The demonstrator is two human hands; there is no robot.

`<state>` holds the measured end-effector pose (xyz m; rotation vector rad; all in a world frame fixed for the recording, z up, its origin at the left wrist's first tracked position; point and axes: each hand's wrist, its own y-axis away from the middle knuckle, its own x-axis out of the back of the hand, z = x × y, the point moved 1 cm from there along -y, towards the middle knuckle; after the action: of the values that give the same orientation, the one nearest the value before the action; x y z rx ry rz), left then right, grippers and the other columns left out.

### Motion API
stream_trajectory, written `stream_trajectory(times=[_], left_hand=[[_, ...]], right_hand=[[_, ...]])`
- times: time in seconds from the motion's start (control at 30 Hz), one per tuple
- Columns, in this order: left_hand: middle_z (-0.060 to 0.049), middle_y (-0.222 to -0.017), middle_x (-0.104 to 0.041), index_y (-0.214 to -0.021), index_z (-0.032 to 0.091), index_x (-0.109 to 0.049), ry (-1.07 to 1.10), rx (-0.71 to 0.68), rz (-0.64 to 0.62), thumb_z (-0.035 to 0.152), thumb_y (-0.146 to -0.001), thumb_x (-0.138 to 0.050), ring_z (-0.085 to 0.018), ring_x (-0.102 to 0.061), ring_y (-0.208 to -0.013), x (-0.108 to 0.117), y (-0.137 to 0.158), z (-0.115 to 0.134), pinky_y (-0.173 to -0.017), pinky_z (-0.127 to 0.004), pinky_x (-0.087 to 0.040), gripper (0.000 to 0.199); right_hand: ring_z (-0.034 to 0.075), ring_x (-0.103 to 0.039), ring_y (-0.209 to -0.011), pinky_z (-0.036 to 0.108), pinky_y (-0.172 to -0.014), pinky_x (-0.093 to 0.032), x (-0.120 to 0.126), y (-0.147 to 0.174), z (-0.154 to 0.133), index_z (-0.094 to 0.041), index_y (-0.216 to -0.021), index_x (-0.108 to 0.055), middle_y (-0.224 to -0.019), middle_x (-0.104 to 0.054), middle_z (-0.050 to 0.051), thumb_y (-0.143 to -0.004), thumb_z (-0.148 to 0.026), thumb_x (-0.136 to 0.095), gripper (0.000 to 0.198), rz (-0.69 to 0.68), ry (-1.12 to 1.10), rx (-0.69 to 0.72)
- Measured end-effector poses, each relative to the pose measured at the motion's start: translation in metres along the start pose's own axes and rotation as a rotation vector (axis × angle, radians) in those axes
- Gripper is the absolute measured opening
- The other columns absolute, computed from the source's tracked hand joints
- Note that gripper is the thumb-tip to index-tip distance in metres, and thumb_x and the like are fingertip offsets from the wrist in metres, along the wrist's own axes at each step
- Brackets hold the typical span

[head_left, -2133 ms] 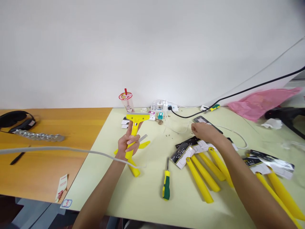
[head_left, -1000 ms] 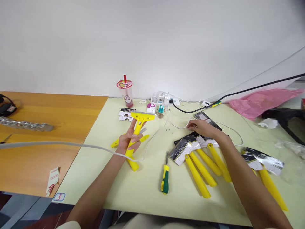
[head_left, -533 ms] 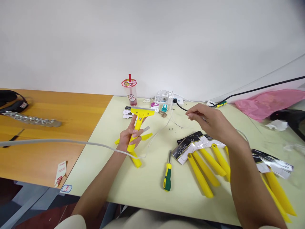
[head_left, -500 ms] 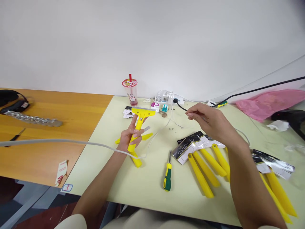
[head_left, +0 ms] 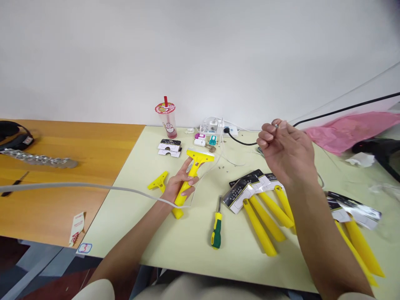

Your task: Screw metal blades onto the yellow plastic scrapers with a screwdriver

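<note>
Bright, even light; soft shadows; glare on packaging [head_left: 356,210].

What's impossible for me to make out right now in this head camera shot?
Head view:
Shiny bit in the right hand: too small to identify.
Yellow scraper behind the left hand: its middle is hidden by that hand.
Black headset: cut off by the left edge.
Packaging cards: print too small to read.

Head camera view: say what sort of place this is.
Probably an indoor workplace: a table against a wall, with a screwdriver, packaged yellow tools and a power strip on it.
</note>
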<state>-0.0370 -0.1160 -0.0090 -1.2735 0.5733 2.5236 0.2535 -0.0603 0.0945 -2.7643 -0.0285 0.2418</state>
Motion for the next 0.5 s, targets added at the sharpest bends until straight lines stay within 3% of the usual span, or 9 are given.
stream_trajectory(times=[0.2,0.37,0.5], left_hand=[[-0.012,-0.153,-0.063,-0.169,0.037,-0.043,0.005,0.018,-0.011,-0.001,-0.078,-0.065,-0.004,-0.055,-0.060,-0.001,0.001,-0.006,-0.033,-0.010,-0.036,0.102],[-0.006,-0.121,-0.071,-0.170,0.037,-0.042,0.004,0.118,-0.018,0.000,-0.077,-0.068,-0.006,-0.056,-0.056,-0.006,0.006,-0.023,-0.033,-0.013,-0.036,0.103],[-0.008,-0.133,-0.069,-0.163,0.036,-0.052,-0.013,0.174,-0.103,0.000,-0.075,-0.070,-0.006,-0.059,-0.059,-0.016,0.012,-0.037,-0.032,-0.012,-0.034,0.097]], right_hand=[[0.023,-0.072,-0.109,0.043,-0.096,-0.067,0.023,-0.007,0.010,-0.034,-0.102,-0.073,-0.110,-0.069,0.005,-0.103,-0.050,-0.075,0.017,-0.026,0.064,-0.008],[0.023,-0.075,-0.109,0.044,-0.103,-0.067,0.015,0.000,0.002,-0.035,-0.105,-0.078,-0.105,-0.073,0.002,-0.092,-0.040,-0.089,0.018,0.002,0.084,0.019],[0.023,-0.077,-0.098,0.046,-0.098,-0.067,-0.003,0.013,-0.008,-0.032,-0.100,-0.079,-0.101,-0.076,0.002,-0.086,-0.035,-0.095,0.020,0.023,0.186,0.133]])
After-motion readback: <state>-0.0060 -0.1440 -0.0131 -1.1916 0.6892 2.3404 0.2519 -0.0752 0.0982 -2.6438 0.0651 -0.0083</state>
